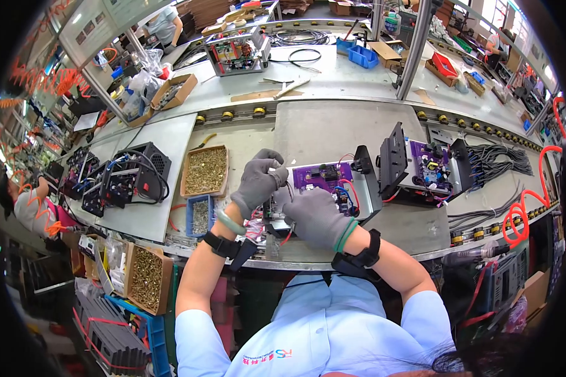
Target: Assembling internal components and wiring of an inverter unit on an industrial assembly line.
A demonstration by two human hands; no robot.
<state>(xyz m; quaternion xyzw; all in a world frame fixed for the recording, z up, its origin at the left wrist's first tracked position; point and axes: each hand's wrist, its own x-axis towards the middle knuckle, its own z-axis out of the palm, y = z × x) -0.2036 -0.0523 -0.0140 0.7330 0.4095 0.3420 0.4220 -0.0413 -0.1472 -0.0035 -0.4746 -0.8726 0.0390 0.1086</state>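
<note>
In grey gloves, both my hands meet over the left end of an open metal device housing with a purple circuit board [324, 175]. My left hand [256, 183] has its fingers bent and pinched together above the housing's edge. A thin dark wire [289, 190] shows at its fingertips, close to my right hand. My right hand [324, 217] lies over the near part of the board with its fingers curled in; what they hold is hidden. Red and blue wires [352, 190] loop at the board's right side. A dark panel [362, 161] stands at the housing's right end.
A second open unit [429, 164] stands to the right, beside bundled black cables [500, 159]. A box of brass-coloured screws [206, 168] and a blue bin [199, 215] are left of my hands. A coiled red hose [516, 220] hangs at right. Finished-looking black units [138, 173] stand farther left.
</note>
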